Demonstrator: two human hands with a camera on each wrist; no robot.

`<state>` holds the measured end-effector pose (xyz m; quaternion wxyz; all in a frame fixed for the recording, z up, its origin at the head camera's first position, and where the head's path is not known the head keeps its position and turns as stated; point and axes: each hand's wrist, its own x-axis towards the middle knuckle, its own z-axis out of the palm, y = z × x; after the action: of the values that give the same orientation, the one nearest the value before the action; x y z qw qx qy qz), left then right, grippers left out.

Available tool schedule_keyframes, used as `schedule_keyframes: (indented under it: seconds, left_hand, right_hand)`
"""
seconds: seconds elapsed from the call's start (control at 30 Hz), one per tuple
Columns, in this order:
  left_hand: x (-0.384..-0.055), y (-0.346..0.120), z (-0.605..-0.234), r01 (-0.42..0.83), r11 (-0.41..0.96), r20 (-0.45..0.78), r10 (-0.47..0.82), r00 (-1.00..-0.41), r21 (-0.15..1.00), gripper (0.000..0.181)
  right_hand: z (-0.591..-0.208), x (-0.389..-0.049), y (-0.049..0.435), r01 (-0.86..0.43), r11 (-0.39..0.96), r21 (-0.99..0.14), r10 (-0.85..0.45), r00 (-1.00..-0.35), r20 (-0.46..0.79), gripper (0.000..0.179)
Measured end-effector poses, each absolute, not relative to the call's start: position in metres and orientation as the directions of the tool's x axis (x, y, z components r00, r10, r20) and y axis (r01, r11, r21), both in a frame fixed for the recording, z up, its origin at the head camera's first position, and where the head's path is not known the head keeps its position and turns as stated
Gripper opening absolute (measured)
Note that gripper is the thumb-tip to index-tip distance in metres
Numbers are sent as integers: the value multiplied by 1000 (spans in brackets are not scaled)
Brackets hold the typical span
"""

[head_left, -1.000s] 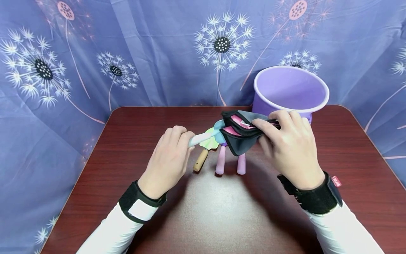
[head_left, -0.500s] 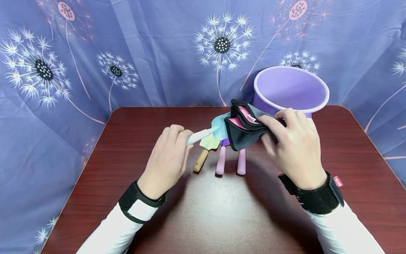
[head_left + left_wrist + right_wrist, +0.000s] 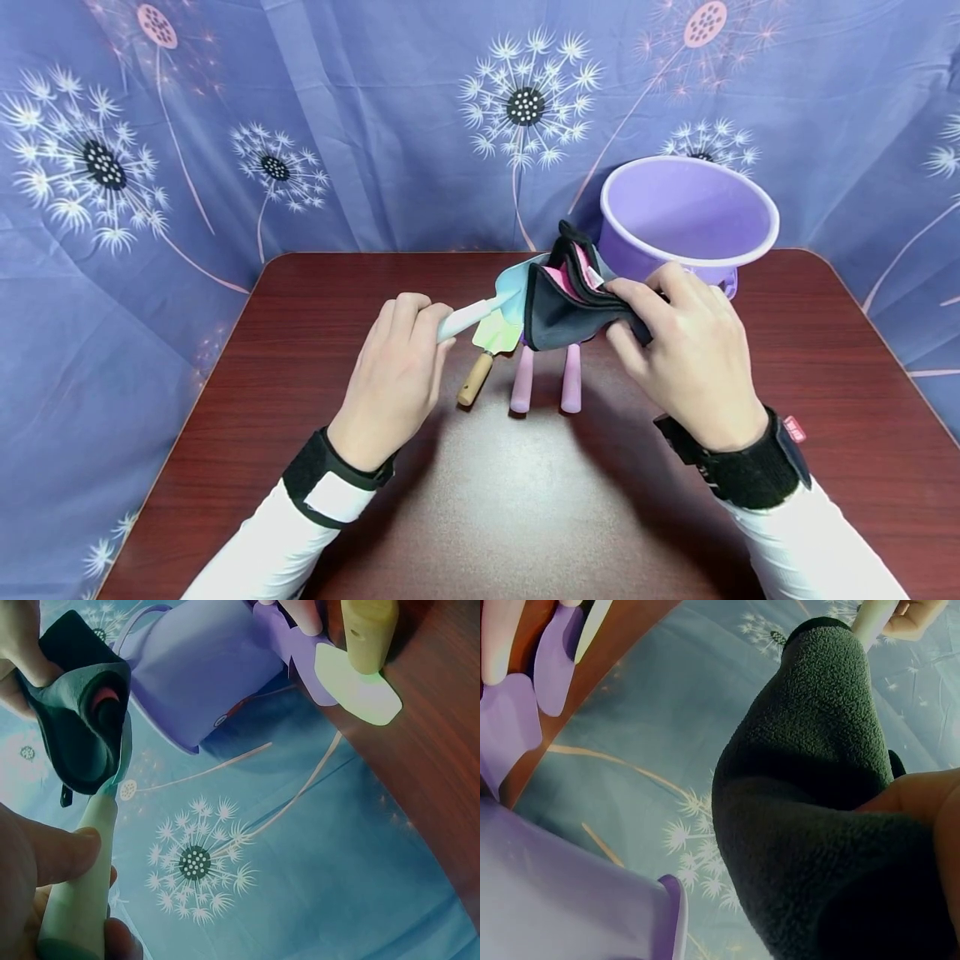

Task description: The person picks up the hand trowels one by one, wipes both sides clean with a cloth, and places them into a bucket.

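My left hand (image 3: 396, 375) grips the white handle of a hand trowel (image 3: 513, 293) with a light-blue blade, raised over the table and pointing right. A folded grey cloth (image 3: 573, 310) with black edging and pink layers is pinched between the thumb and fingers of my right hand (image 3: 686, 354). It overlaps the far part of the blade, hiding the tip. In the left wrist view the thumb lies along the trowel handle (image 3: 82, 877), and the cloth (image 3: 79, 712) stands against the blade. The right wrist view shows the cloth's fuzzy outer side (image 3: 817, 750).
Below the cloth lie a light-green trowel (image 3: 497, 333) with a wooden handle and two purple garden tools, their pink handles (image 3: 522, 379) toward me. A purple bucket (image 3: 637, 258) stands at the table's back right, before a dandelion-print curtain (image 3: 390, 125).
The cloth first slid right and up, baring more of the blue blade, then came back left over it. Its folds now stand higher. The left hand has barely moved.
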<state>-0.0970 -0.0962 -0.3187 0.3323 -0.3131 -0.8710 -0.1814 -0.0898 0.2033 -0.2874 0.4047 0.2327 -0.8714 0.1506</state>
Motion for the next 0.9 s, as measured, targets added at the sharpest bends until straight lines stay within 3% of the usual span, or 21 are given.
schedule_keyframes:
  seconds: [0.57,0.9]
  left_hand:
    - [-96,-93,-321,665,735,697,408,-590,131,23]
    - [-96,-93,-322,657,732,665,400,-630,182,23]
  right_hand:
    - [-296,-87,190,-615,784,-83,-373,-575,728,33]
    - [-296,-86,188,-682,728,-66,-454,-553,699,29]
